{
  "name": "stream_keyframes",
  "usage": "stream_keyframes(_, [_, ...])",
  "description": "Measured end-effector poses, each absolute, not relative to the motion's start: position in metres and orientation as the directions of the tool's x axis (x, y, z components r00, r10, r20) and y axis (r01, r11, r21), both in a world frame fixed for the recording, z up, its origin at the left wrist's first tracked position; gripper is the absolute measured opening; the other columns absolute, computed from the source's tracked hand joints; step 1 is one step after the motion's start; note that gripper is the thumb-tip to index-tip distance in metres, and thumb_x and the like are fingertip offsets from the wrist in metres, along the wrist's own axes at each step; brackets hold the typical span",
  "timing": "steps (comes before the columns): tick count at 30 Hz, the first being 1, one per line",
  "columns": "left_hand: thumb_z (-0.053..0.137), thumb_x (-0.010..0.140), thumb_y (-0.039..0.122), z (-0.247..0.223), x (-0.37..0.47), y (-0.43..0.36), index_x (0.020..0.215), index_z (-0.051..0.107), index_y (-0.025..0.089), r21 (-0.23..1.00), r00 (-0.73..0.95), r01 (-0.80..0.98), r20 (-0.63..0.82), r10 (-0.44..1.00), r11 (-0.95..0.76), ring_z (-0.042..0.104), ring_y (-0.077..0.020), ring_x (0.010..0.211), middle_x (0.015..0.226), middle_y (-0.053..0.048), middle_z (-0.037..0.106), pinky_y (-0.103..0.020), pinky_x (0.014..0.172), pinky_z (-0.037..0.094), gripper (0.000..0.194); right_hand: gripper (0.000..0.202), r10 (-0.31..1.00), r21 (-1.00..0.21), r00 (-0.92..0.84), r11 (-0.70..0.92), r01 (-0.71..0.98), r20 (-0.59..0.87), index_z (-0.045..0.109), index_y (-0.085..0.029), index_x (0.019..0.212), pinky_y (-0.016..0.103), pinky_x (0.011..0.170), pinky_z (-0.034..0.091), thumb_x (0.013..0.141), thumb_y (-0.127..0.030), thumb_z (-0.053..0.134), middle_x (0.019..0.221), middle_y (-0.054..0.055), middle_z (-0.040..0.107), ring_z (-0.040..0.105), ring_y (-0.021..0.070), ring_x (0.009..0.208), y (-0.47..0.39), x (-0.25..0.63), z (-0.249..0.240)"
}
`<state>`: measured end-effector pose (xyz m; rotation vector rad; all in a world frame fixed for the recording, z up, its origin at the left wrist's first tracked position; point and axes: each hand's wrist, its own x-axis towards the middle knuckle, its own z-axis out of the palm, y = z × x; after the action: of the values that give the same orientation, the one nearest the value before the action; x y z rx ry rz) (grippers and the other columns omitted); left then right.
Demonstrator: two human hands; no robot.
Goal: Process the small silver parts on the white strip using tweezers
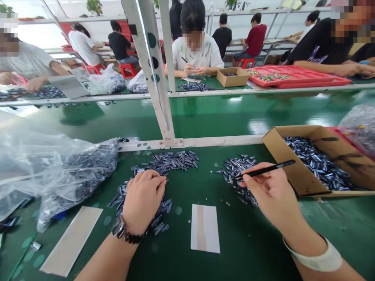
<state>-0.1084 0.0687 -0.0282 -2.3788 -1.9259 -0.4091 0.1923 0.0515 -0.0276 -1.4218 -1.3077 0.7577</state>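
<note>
My right hand grips a pair of black tweezers, whose tips point left over a pile of small dark, shiny, elongated pieces. Over another pile of the same pieces, my left hand is closed, its fingers curled and thumb against them. Whatever it pinches, if anything, is hidden. A white card with a beige strip lies on the green table between my forearms. Left of my left arm lies a longer beige strip of card.
A cardboard box of dark pieces stands at the right. At the left slumps a clear plastic bag of them. A white metal post rises from the table's far rail. Several people sit working beyond, near a red tray.
</note>
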Motion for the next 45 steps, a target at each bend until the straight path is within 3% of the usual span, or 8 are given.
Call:
stream_keyframes(9, [0.053, 0.084, 0.025, -0.023, -0.105, 0.071, 0.083, 0.072, 0.024, 0.233, 0.174, 0.95, 0.16, 0.972, -0.209, 0.062, -0.0254, 0.091, 0.094, -0.004, 0.069, -0.043, 0.081, 0.049, 0.019, 0.008, 0.98, -0.965, -0.171, -0.055, 0.258, -0.101, 0.052, -0.022, 0.099, 0.035, 0.076, 0.059, 0.093, -0.026, 0.057, 0.091, 0.004, 0.061, 0.067, 0.0185, 0.081, 0.016, 0.168, -0.033])
stream_keyframes(16, [0.051, 0.086, 0.024, -0.023, -0.1, 0.072, 0.083, 0.071, 0.023, 0.308, 0.183, 0.924, 0.161, 0.97, -0.226, 0.06, -0.0245, 0.091, 0.093, -0.004, 0.069, -0.044, 0.085, 0.046, 0.02, 0.015, 0.918, -0.988, -0.393, 0.005, 0.157, -0.058, 0.052, -0.022, 0.102, 0.036, 0.085, 0.057, 0.093, -0.012, 0.054, 0.098, 0.004, 0.061, 0.066, 0.018, 0.093, 0.023, 0.155, -0.043])
stream_keyframes(21, [0.053, 0.088, 0.021, -0.023, -0.082, 0.049, 0.082, 0.068, 0.023, 0.423, 0.414, 0.785, 0.185, 0.891, -0.452, 0.061, -0.02, 0.082, 0.085, 0.0, 0.069, -0.037, 0.076, 0.043, 0.016, 0.014, 0.91, -0.993, -0.415, 0.049, 0.105, 0.002, 0.053, -0.021, 0.1, 0.035, 0.084, 0.057, 0.092, -0.011, 0.055, 0.096, 0.004, 0.059, 0.066, 0.0181, 0.092, 0.034, 0.153, -0.045])
stream_keyframes(25, [0.061, 0.087, 0.016, -0.029, -0.067, 0.032, 0.081, 0.067, 0.025, 0.454, 0.534, 0.719, 0.123, 0.836, -0.526, 0.06, -0.0186, 0.076, 0.079, 0.004, 0.067, -0.034, 0.07, 0.042, 0.013, 0.013, 0.915, -0.994, -0.4, 0.086, 0.067, 0.052, 0.051, -0.024, 0.103, 0.036, 0.082, 0.057, 0.094, -0.014, 0.054, 0.097, 0.004, 0.059, 0.065, 0.019, 0.091, 0.034, 0.155, -0.046])
stream_keyframes(31, [0.068, 0.079, 0.01, -0.037, -0.066, 0.03, 0.095, 0.067, 0.022, 0.542, 0.482, 0.725, 0.042, 0.875, -0.425, 0.062, -0.0195, 0.086, 0.091, -0.001, 0.065, -0.033, 0.077, 0.051, 0.021, 0.016, 0.929, -0.994, -0.366, -0.002, 0.114, -0.043, 0.052, -0.025, 0.102, 0.032, 0.078, 0.056, 0.092, -0.013, 0.056, 0.096, 0.002, 0.058, 0.065, 0.0162, 0.087, 0.028, 0.151, -0.045])
stream_keyframes(38, [0.06, 0.08, 0.005, -0.037, -0.067, 0.035, 0.077, 0.07, 0.021, 0.627, 0.498, 0.651, 0.071, 0.864, -0.427, 0.061, -0.0152, 0.08, 0.082, 0.0, 0.064, -0.027, 0.075, 0.052, 0.019, 0.011, 0.913, -0.979, -0.377, -0.092, 0.183, -0.156, 0.052, -0.023, 0.095, 0.031, 0.071, 0.056, 0.09, -0.015, 0.057, 0.089, 0.001, 0.059, 0.064, 0.0168, 0.08, 0.028, 0.145, -0.048])
stream_keyframes(45, [0.063, 0.079, 0.004, -0.038, -0.068, 0.037, 0.075, 0.068, 0.021, 0.575, 0.545, 0.648, 0.107, 0.831, -0.499, 0.061, -0.0155, 0.08, 0.083, 0.001, 0.065, -0.027, 0.075, 0.052, 0.018, 0.009, 0.925, -0.967, -0.341, -0.084, 0.239, -0.165, 0.052, -0.024, 0.096, 0.033, 0.069, 0.056, 0.091, -0.017, 0.055, 0.089, 0.002, 0.058, 0.064, 0.0181, 0.079, 0.027, 0.146, -0.054])
